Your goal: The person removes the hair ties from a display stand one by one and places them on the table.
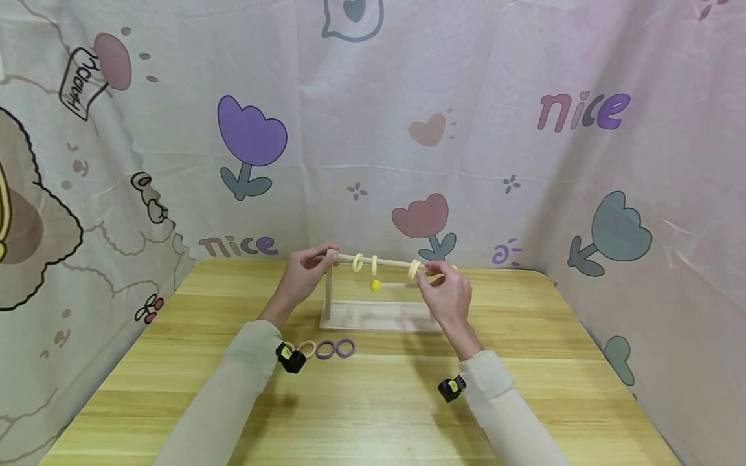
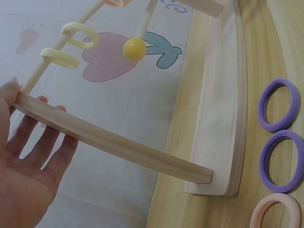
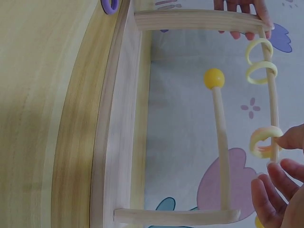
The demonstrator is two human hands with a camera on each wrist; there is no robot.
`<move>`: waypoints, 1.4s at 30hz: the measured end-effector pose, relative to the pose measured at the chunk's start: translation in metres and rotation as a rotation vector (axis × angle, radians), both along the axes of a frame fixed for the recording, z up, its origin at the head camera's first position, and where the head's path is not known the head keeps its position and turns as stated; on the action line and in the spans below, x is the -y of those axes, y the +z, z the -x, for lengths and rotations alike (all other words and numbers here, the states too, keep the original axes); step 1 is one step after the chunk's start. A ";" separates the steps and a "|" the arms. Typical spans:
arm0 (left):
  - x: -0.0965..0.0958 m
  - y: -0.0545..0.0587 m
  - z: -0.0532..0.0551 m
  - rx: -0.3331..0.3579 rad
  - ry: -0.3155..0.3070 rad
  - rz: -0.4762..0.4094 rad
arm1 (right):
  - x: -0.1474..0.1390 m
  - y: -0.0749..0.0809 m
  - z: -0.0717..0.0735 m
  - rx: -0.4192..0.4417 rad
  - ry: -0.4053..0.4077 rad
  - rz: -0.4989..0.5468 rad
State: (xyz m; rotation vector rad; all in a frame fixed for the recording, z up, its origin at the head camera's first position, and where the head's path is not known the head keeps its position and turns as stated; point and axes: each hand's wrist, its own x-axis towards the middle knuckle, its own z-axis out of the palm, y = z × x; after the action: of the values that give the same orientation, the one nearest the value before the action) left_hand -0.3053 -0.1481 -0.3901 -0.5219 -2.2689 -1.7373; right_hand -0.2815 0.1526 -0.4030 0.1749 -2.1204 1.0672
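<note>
A wooden stand [image 1: 379, 316] has a flat base, uprights and a top rod [image 1: 392, 262]. My left hand [image 1: 307, 270] grips the top of the left upright [image 2: 114, 137], thumb at the rod's end and fingers behind. Two pale yellow hair ties [image 3: 261, 72] hang on the rod near that side. At the other end, my right hand [image 1: 445, 290] pinches a peach-and-yellow hair tie bundle [image 3: 262, 141] around the rod, thumb against it. Whether that bundle is one tie or more I cannot tell. Below the rod, a stick with a yellow ball [image 3: 214, 79] extends from the right upright [image 3: 175, 216].
On the table [image 1: 373, 414], in front of the stand's left side, lie two purple hair ties [image 1: 346, 348] and a peach one [image 1: 306, 349]. Another, partly hidden, is by the left wrist camera [image 1: 290, 358]. A printed curtain [image 1: 350, 129] hangs behind.
</note>
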 end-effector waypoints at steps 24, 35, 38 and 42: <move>0.001 -0.002 -0.001 0.003 -0.002 -0.011 | 0.004 0.001 0.002 -0.016 0.019 -0.112; 0.001 -0.003 0.001 0.002 0.000 -0.011 | 0.004 0.003 0.000 -0.009 -0.030 -0.164; 0.001 -0.003 0.002 0.000 0.005 -0.010 | 0.002 0.003 0.000 -0.032 -0.042 -0.164; 0.001 -0.002 0.001 0.000 0.003 -0.013 | -0.002 0.001 -0.001 -0.075 -0.061 -0.159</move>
State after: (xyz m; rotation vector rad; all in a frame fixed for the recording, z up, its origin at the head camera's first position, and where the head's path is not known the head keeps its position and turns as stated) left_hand -0.3066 -0.1487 -0.3923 -0.5160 -2.2560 -1.7494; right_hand -0.2809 0.1549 -0.4022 0.2216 -2.1290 0.8439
